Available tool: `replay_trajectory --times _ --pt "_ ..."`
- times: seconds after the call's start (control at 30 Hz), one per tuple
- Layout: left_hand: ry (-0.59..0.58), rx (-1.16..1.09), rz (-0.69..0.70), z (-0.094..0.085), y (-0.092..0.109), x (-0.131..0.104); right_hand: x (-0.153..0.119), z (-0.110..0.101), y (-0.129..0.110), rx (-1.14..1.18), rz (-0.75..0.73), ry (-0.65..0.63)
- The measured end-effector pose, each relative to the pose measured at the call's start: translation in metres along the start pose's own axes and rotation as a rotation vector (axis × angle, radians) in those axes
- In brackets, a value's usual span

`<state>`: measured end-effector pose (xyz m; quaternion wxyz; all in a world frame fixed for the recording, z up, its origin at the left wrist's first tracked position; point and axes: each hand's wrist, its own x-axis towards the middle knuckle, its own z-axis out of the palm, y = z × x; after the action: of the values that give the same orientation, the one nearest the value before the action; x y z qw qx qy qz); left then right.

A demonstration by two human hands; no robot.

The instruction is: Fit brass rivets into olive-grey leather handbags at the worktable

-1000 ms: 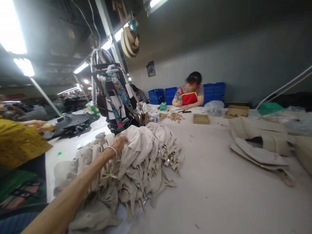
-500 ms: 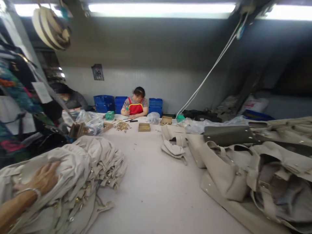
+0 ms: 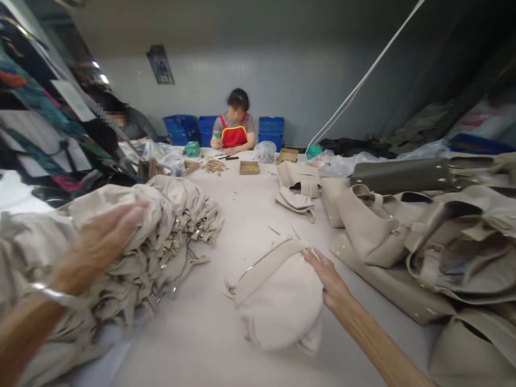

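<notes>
My right hand (image 3: 328, 274) pinches the upper right corner of a cream bag lining (image 3: 282, 301), a soft cloth piece with a zip along its top band. The lining hangs over the middle of the table, its lower edge smeared by motion. On the left, a big pile of similar cream linings (image 3: 169, 215) shows zip ends and small metal parts along its right side. My left hand (image 3: 105, 242), with a bracelet at the wrist, is stretched flat over that pile, fingers extended and somewhat blurred. Whether it touches the cloth I cannot tell.
Beige bags (image 3: 371, 231) are heaped along the right side. A small cream piece (image 3: 296, 199) lies near them. Farther back are a cardboard tray (image 3: 249, 168), scattered gold metal pieces (image 3: 215, 166) and a seated person in a red apron (image 3: 234, 137). Another person (image 3: 133, 121) sits back left.
My right hand has come into view holding a lining over the table. My left hand has shifted right, its fingers now straighter. The view has tilted down.
</notes>
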<state>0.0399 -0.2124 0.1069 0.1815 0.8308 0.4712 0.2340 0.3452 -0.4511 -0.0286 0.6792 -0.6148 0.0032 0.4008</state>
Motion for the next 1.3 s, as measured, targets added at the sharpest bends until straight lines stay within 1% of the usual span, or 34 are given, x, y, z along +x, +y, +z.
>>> replay_trajectory --times 0.03,0.07,0.1,0.17,0.23,0.27,0.33,0.4,0.43,0.5,0.57,0.6,0.67,0.7,0.77,0.8,0.9,1.0,1.07,1.17,1.3 --pt "-0.152 -0.209 -0.041 0.013 0.008 -0.010 0.001 0.003 0.002 0.010 0.017 -0.027" --pt "-0.294 -0.281 -0.047 0.031 0.016 -0.020 0.001 0.006 0.004 0.019 0.029 -0.062" --pt "-0.384 -0.321 -0.065 0.051 0.023 -0.031 0.000 0.007 0.006 0.025 0.039 -0.103" --pt "-0.636 -0.469 -0.096 0.091 0.033 -0.052 -0.004 0.007 0.010 0.033 0.053 -0.198" --pt "-0.788 -0.596 -0.084 0.123 0.039 -0.072 -0.007 0.004 0.014 0.039 0.065 -0.313" --pt "-0.852 -0.656 -0.072 0.133 0.042 -0.082 -0.009 0.003 0.015 0.037 0.067 -0.366" --pt "-0.974 -0.829 -0.045 0.144 0.046 -0.099 -0.010 0.002 0.017 -0.002 0.049 -0.463" --pt "-1.068 -1.081 -0.055 0.149 0.049 -0.115 -0.010 0.004 0.017 -0.151 -0.045 -0.548" --pt "-1.084 -1.198 -0.100 0.152 0.048 -0.122 -0.009 0.007 0.018 -0.268 -0.131 -0.582" --pt "-1.051 -1.334 -0.247 0.162 0.045 -0.136 -0.009 0.016 0.020 -0.542 -0.336 -0.629" --pt "-0.976 -1.347 -0.380 0.178 0.039 -0.148 -0.007 0.025 0.026 -0.757 -0.513 -0.682" --pt "-0.932 -1.353 -0.419 0.187 0.036 -0.154 -0.007 0.029 0.031 -0.823 -0.565 -0.726" --pt "-0.825 -1.365 -0.450 0.204 0.029 -0.164 -0.006 0.035 0.041 -0.892 -0.626 -0.810" --pt "-0.765 -1.359 -0.460 0.212 0.026 -0.169 -0.005 0.037 0.045 -0.913 -0.652 -0.828" --pt "-0.654 -1.311 -0.475 0.221 0.022 -0.175 -0.007 0.040 0.051 -0.958 -0.704 -0.814" --pt "-0.607 -1.274 -0.478 0.223 0.020 -0.177 -0.008 0.042 0.052 -0.978 -0.734 -0.799" --pt "-0.484 -1.141 -0.471 0.218 0.016 -0.174 -0.014 0.045 0.048 -1.011 -0.811 -0.789" --pt "-0.387 -0.987 -0.438 0.205 0.014 -0.163 -0.021 0.044 0.045 -1.011 -0.883 -0.811" --pt "-0.339 -0.881 -0.410 0.195 0.014 -0.155 -0.023 0.041 0.047 -1.030 -0.926 -0.789" --pt "-0.309 -0.755 -0.394 0.185 0.016 -0.149 -0.025 0.035 0.056 -1.071 -1.010 -0.684" --pt "-0.315 -0.675 -0.405 0.183 0.020 -0.150 -0.029 0.033 0.068 -1.114 -1.179 -0.565"
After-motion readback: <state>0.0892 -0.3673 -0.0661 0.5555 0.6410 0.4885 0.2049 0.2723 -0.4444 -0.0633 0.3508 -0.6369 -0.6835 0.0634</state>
